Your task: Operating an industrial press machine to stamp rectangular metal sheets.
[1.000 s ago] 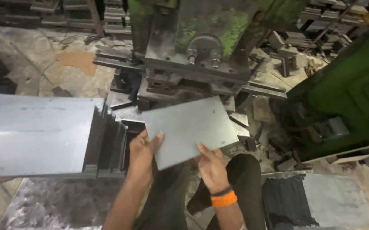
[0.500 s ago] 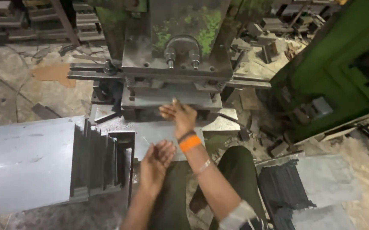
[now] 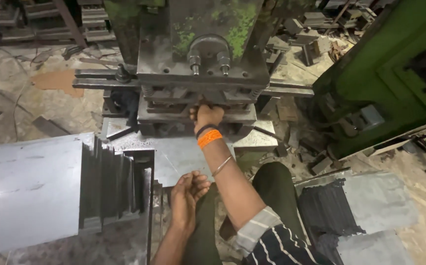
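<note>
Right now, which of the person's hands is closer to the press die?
Right. The right hand reaches into the press die; the left hand rests curled over the knee, well short.

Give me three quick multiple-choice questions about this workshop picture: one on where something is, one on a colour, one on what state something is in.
1. Where is the right hand?
A. On the floor
B. Reaching in under the press
C. On the sheet stack

2. What colour is the wristband?
A. Orange
B. Blue
C. White

3. How is the left hand?
A. Flat and spread on the stack
B. Gripping a hammer
C. Loosely curled, holding nothing that shows

Answers:
1. B: the arm stretches forward and the hand is at the dark gap below the press block.
2. A: a bright orange band sits on the right wrist, beside a dark one.
3. C: the fingers are bent inward near the edge of the sheet on the press bed, with no tool seen in them.
</note>
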